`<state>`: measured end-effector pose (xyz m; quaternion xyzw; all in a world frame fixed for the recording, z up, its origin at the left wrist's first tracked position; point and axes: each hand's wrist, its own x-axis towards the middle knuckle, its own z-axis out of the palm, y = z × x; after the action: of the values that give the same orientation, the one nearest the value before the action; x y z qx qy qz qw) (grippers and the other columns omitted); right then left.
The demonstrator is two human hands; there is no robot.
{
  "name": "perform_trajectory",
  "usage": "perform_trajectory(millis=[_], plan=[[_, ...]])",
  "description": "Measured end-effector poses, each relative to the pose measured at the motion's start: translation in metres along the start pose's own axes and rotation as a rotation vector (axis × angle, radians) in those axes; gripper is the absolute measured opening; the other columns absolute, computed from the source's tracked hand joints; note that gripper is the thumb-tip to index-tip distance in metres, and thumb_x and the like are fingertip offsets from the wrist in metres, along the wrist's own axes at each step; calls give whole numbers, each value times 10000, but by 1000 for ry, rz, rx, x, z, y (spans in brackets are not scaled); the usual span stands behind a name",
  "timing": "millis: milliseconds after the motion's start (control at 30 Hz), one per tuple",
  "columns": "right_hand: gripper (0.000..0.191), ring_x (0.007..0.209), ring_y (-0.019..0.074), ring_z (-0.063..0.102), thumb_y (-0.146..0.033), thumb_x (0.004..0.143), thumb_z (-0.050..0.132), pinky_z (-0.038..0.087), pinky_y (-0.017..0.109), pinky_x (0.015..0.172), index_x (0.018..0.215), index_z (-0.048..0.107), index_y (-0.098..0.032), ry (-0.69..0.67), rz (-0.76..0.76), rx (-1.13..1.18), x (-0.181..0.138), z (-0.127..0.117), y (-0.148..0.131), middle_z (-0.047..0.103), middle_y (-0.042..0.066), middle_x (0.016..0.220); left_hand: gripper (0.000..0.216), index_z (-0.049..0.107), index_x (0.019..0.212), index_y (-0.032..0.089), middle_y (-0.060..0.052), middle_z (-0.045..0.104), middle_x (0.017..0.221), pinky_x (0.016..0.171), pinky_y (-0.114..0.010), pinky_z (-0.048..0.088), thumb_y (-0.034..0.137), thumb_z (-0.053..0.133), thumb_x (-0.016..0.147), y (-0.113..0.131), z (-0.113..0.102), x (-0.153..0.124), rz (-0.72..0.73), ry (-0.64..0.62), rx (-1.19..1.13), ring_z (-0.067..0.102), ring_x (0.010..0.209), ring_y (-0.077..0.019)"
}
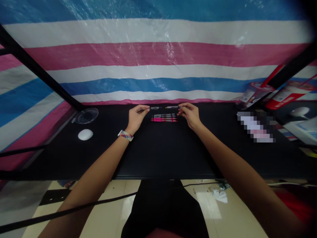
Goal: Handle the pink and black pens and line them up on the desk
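My left hand [136, 116] pinches the left end of a thin pen [162, 107], and my right hand [188, 114] pinches its right end. The pen is held level just above the black table [158, 148], far from me near the striped backdrop. Right below it, between my hands, a short row of pens [164, 118] lies on the table: a pale one at the back, pink ones in front. A coloured band is on my left wrist.
A clear round dish [86, 115] and a white oval object [85, 134] sit at the left. Red and white containers [257, 94] and papers crowd the right end. Black frame bars slant down on both sides. A cable runs along the floor below.
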<state>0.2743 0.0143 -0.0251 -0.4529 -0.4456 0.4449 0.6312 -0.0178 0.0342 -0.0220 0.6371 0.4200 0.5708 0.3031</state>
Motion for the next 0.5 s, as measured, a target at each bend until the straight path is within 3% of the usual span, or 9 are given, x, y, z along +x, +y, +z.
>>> perform_trajectory(millis=[167, 367, 500], plan=[[228, 662, 159, 652, -339, 692, 836, 634, 377, 716, 884, 776, -233, 7, -2, 11, -1, 1, 0, 686, -1, 732, 141, 838, 993, 228, -79, 871, 1048, 1028, -473, 660, 312, 856, 881, 1, 0, 0, -6, -8, 0, 822, 1007, -240], [368, 707, 184, 750, -392, 652, 972, 643, 375, 760, 931, 804, -219, -179, 34, 56, -10, 5, -7, 788, 31, 841, 168, 820, 996, 217, -82, 856, 1022, 948, -410, 657, 348, 853, 896, 3, 3, -4, -15, -170, -8, 810, 970, -231], [436, 721, 187, 765, -439, 624, 1015, 659, 385, 792, 940, 818, -211, -189, 55, 57, -11, 6, -9, 805, 41, 857, 152, 784, 1030, 216, -71, 836, 1054, 959, -398, 636, 345, 798, 951, 7, 4, -5, 12, -155, 29, 788, 984, -219]])
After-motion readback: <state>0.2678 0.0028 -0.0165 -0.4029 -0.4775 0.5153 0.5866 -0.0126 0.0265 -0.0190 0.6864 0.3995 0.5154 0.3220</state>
